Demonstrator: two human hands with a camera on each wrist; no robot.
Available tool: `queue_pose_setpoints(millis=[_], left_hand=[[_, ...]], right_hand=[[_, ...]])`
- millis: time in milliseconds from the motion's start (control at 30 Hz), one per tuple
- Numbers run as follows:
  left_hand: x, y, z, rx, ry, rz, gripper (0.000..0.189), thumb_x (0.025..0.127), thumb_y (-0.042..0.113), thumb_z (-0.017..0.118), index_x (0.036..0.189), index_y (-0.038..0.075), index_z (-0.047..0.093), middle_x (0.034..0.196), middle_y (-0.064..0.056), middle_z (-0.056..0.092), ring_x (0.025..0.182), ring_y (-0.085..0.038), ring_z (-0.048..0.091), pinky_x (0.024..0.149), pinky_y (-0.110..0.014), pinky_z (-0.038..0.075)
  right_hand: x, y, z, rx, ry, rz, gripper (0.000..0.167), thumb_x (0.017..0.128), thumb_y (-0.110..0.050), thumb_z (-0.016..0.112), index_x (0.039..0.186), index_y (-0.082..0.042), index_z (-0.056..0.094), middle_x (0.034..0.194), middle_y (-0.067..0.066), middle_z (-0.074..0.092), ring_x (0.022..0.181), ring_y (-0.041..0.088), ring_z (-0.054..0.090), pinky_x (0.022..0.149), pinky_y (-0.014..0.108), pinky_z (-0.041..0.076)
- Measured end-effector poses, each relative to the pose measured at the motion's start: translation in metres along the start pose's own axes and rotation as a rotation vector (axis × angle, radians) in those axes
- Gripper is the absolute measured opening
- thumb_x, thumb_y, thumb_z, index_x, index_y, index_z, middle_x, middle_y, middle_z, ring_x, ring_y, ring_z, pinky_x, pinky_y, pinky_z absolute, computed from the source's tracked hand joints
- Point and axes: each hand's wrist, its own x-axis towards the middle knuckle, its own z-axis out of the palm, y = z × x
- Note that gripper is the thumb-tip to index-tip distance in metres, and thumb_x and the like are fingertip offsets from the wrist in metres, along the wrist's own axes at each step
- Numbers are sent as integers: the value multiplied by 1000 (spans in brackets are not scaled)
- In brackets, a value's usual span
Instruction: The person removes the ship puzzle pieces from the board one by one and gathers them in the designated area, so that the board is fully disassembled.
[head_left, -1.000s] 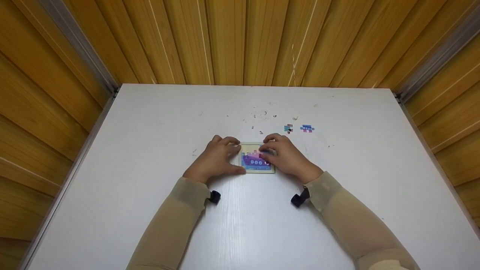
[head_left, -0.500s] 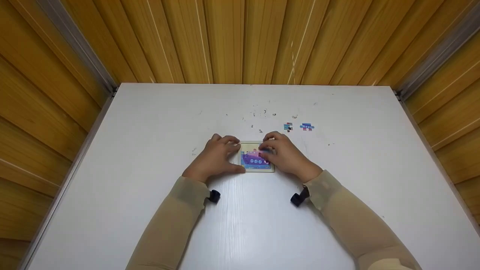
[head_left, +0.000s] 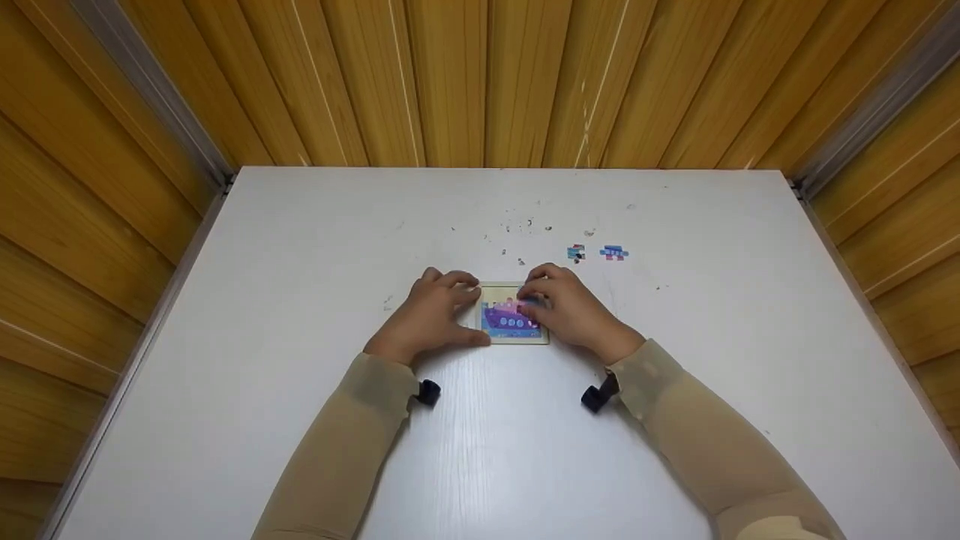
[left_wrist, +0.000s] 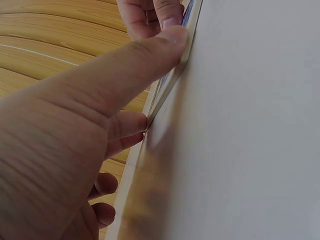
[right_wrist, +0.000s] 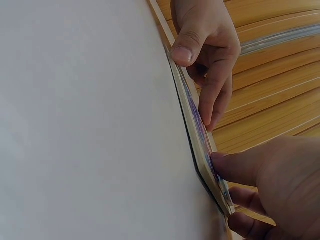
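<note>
A small jigsaw puzzle (head_left: 504, 324) with a purple ship picture lies in a pale wooden frame (head_left: 517, 344) on the white table. Its far left part shows bare pale backing (head_left: 496, 293). My left hand (head_left: 435, 315) grips the frame's left side, thumb at the near corner and fingers at the far corner. My right hand (head_left: 574, 311) bends over the right side. In the right wrist view the right thumb (right_wrist: 232, 167) rests on the picture, while curled fingers (right_wrist: 247, 225) sit at the frame's edge. The right hand hides the picture's far right part.
Two loose jigsaw pieces lie beyond my right hand: a multicoloured piece (head_left: 576, 253) and a blue and pink piece (head_left: 613, 253). Dark scuffs mark the white table (head_left: 337, 225). Wood-patterned panels (head_left: 450, 82) rise behind it.
Both hands keep nearly the same place on the puzzle and its frame. The whole view has shifted slightly; the loose pieces lie where they were.
</note>
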Motion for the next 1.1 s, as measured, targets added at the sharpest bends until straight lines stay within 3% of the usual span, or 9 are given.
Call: queue_pose_setpoints(millis=[1100], left_hand=[[1, -4, 2, 30, 21, 39, 93, 84, 58, 98, 160, 16, 65, 166, 2, 60, 138, -30, 49, 122, -48, 47]], right_hand=[[-1, 0, 2, 8, 35, -10, 21, 106, -22, 81, 123, -9, 85, 143, 13, 63, 139, 38, 58, 126, 58, 47]])
